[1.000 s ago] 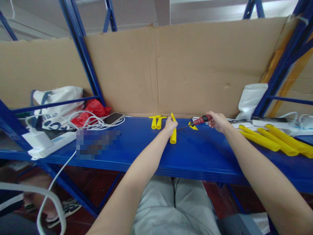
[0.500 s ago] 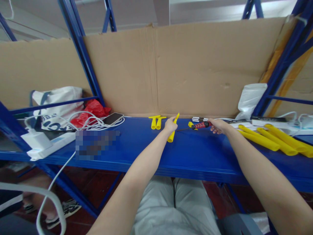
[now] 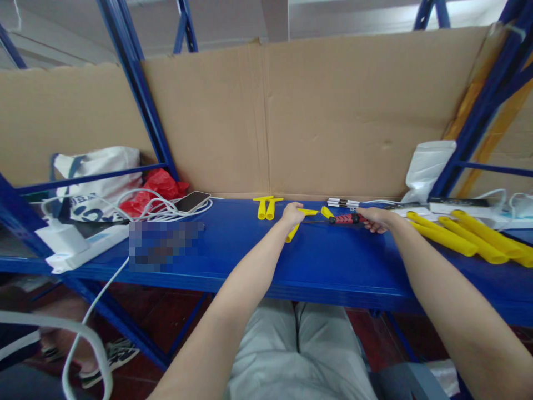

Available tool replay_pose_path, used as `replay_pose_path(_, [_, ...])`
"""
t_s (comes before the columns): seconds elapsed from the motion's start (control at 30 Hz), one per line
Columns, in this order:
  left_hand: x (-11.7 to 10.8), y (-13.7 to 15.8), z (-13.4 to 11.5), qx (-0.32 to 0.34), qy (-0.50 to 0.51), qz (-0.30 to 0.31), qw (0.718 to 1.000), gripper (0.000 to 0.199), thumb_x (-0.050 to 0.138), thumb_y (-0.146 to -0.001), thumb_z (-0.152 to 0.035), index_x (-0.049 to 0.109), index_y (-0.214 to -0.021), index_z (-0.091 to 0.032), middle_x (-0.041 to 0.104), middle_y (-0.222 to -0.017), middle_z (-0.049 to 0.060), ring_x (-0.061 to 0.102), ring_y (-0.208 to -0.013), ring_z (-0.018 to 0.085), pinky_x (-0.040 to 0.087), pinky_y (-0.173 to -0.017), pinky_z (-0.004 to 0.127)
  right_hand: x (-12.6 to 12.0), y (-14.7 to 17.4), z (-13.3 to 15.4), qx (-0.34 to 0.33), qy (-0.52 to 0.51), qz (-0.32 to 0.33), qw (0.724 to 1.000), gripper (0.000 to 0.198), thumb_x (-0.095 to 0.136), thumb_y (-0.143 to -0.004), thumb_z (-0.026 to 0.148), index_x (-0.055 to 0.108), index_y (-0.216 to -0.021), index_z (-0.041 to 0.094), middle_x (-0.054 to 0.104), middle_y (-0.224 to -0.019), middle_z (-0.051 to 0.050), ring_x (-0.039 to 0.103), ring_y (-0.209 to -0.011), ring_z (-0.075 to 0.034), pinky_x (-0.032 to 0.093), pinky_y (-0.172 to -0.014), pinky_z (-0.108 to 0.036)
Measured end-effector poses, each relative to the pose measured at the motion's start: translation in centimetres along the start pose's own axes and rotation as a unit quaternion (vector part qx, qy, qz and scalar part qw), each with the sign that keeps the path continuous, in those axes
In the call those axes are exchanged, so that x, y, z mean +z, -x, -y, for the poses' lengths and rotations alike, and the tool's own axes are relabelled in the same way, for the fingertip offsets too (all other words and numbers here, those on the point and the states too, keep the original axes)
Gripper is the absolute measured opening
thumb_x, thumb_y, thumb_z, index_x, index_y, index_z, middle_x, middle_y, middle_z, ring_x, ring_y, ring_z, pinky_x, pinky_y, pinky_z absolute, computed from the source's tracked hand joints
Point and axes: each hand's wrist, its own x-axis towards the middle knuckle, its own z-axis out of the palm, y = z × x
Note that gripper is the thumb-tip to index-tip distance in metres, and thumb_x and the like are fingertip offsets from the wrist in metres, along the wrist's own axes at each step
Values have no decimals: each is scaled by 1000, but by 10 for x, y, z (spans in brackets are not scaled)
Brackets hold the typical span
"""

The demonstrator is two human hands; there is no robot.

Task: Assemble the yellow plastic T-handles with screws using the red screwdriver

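Observation:
My left hand [image 3: 292, 215] is closed on a yellow T-shaped piece [image 3: 292, 233]. Its crossbar pokes out to the right past my fingers, and its tube end points down toward the tabletop. In my right hand [image 3: 375, 218] is a screwdriver [image 3: 346, 219] with a red and black handle. The thin dark shaft points left, its tip close to the yellow piece; whether they touch I cannot tell. Just behind the shaft lies a small loose yellow part [image 3: 327, 212]. Two similar yellow T-shaped pieces [image 3: 262, 208] lie side by side to the left of my left hand.
Several yellow tubes [image 3: 470, 239] lie on the blue tabletop [image 3: 233, 255] at right. Behind my right hand is a row of small white-and-black sticks [image 3: 342, 203]. Cables, a phone [image 3: 192, 203], a red bag [image 3: 160, 189] and a power strip [image 3: 94, 247] occupy the left. Cardboard [image 3: 333, 116] closes the back.
The yellow crossbar in my left hand has turned from pointing up and away to pointing right. My right hand has shifted slightly right and nearer with the screwdriver, which is now more level.

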Motion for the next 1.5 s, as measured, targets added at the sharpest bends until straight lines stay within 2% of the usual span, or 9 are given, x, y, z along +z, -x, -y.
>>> replay_pose_path(0.1, [-2, 1, -3, -16, 33, -7, 999, 43, 55, -55, 8, 65, -91, -13, 64, -101, 9, 58, -96, 19, 42, -84, 25, -1, 7, 5, 102, 49, 16, 993, 44, 31, -84, 47, 37, -51, 20, 36, -37, 1, 32, -29, -8, 24, -33, -21])
replay_pose_path(0.17, [-3, 3, -5, -25, 47, -11, 999, 43, 54, -55, 9, 65, -90, -13, 65, -98, 9, 59, -94, 19, 43, -83, 25, -2, 6, 5, 100, 65, -11, 993, 43, 33, -84, 47, 38, -52, 19, 35, -38, 1, 32, -30, -9, 24, -33, -22])
replay_pose_path(0.37, [-5, 9, -14, -52, 83, -39, 994, 47, 46, -55, 11, 65, -91, -12, 66, -94, 7, 60, -89, 16, 45, -79, 23, -6, -5, 0, 51, 141, -78, 986, 32, 47, -78, 41, 51, -59, 16, 46, -44, -5, 45, -38, -16, 34, -36, -28])
replay_pose_path(0.47, [-5, 10, -18, -65, 153, -58, 984, 46, 42, -56, 10, 65, -90, -12, 66, -95, 7, 60, -88, 15, 46, -76, 22, -8, -5, 3, 12, 250, -127, 960, 26, 52, -75, 37, 59, -73, 12, 59, -64, -15, 60, -65, -26, 45, -54, -34])
replay_pose_path(0.57, [-5, 9, -20, -89, 226, -78, 967, 43, 42, -57, 7, 65, -88, -12, 65, -97, 7, 59, -90, 14, 46, -74, 22, -7, -2, 9, -20, 308, -184, 933, 31, 49, -76, 31, 61, -93, 7, 62, -93, -22, 58, -96, -31, 45, -75, -36])
replay_pose_path(0.73, [-5, 7, -22, -132, 308, -88, 938, 34, 43, -61, 4, 63, -83, -13, 65, -96, 6, 59, -91, 14, 45, -74, 22, -1, -5, 19, -83, 347, -204, 912, 42, 41, -79, 22, 50, -116, 4, 53, -114, -25, 51, -108, -32, 42, -83, -39])
replay_pose_path(1.1, [-9, 13, -34, -186, 383, -126, 896, 19, 48, -59, 4, 53, -55, -14, 55, -58, 1, 58, -70, 14, 42, -70, 26, 9, -47, 36, -122, 467, -127, 867, 41, 37, -81, 13, 52, -120, 13, 56, -117, -17, 51, -110, -26, 37, -86, -42])
replay_pose_path(1.23, [-13, 16, -36, -178, 378, -136, 898, 22, 46, -57, 7, 53, -52, -13, 58, -63, 2, 59, -72, 14, 42, -68, 24, 10, -54, 36, -110, 497, -114, 853, 39, 38, -80, 9, 58, -113, 12, 59, -113, -18, 53, -107, -26, 36, -85, -41])
replay_pose_path(1.5, [-13, 16, -35, -155, 349, -132, 915, 21, 46, -56, 6, 56, -56, -14, 63, -77, 4, 60, -84, 17, 44, -70, 25, 11, -46, 36, -179, 530, -198, 805, 32, 36, -81, 5, 66, -92, 8, 64, -98, -18, 55, -102, -26, 33, -83, -38])
